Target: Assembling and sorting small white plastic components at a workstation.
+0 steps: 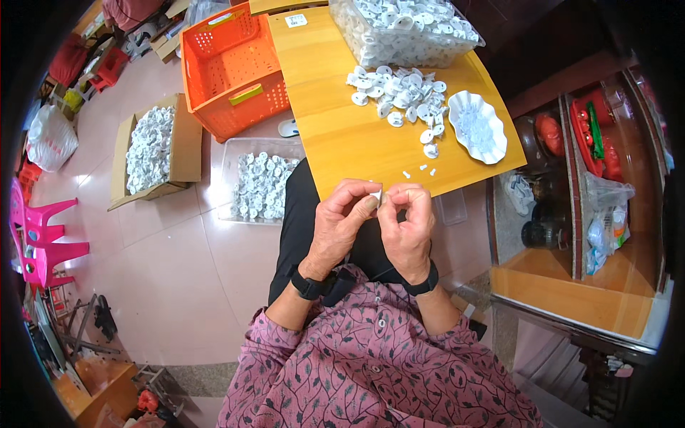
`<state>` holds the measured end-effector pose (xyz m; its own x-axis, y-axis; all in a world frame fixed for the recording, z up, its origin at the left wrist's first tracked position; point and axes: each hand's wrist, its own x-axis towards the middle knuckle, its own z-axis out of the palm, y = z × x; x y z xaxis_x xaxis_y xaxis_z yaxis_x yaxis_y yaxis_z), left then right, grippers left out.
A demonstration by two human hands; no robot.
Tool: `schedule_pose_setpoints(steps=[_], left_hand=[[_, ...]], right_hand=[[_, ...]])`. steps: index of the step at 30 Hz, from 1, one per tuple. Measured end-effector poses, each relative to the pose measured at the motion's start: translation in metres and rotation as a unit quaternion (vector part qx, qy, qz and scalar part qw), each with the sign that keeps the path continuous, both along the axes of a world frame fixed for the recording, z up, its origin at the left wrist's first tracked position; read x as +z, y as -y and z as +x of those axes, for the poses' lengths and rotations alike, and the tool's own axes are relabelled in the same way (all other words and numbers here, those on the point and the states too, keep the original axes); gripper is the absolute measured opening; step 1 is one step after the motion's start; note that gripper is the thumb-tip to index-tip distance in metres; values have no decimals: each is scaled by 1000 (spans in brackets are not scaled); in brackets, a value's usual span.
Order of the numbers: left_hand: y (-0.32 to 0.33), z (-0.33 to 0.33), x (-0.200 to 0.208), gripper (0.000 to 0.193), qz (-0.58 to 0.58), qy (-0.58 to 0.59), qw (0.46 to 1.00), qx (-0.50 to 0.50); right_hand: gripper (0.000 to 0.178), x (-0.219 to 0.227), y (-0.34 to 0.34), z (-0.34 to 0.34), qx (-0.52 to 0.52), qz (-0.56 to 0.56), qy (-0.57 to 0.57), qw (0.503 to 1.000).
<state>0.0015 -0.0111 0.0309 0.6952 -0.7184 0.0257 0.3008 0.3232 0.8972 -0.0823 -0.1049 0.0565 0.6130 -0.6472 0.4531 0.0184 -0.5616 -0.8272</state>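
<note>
Just off the near edge of the yellow wooden table (325,135), my two hands meet at the fingertips. My left hand (334,232) pinches a small white plastic piece (376,194), partly covered by the fingers. The fingers of my right hand (408,232) are closed against it from the other side; whatever they grip is too small to make out. Beyond my hands, three tiny white pegs (423,167) lie on the tabletop. Farther back is a loose pile of white round plastic pieces (407,96). At its right stands a white scalloped dish (499,150) holding small translucent bits.
A clear tub (371,53) heaped with white pieces stands at the table's far end. On the floor to the left are an orange crate (239,114), a cardboard box (187,146) and another clear tub (225,171). A wooden shelf unit (571,274) flanks my right side.
</note>
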Motion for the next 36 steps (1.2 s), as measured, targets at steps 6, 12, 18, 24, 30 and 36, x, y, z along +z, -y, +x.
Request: schedule_pose_setpoints(steps=[6,12,18,24,30,36], left_hand=[[-2,2,-5,22,-59,-116,991,-41],[-1,-3,5,22,-77,-137,987,-25],[-4,-6,7,21,-76,-131,988,-22],[-8,-8,8,21,-66,-102,993,-9],[-14,-7,11,23,-87,-132,987,-17],[-20,-4,11,24,-95,-140,985,-27]], right_hand=[[17,8,0,-4,32,95,24,995],[16,14,-1,-8,41,132,38,990],[17,21,-7,-9,36,125,24,991],[16,15,-8,-10,26,80,22,996],[13,25,-14,-12,68,189,54,978],[12,19,-8,-21,28,196,29,980]])
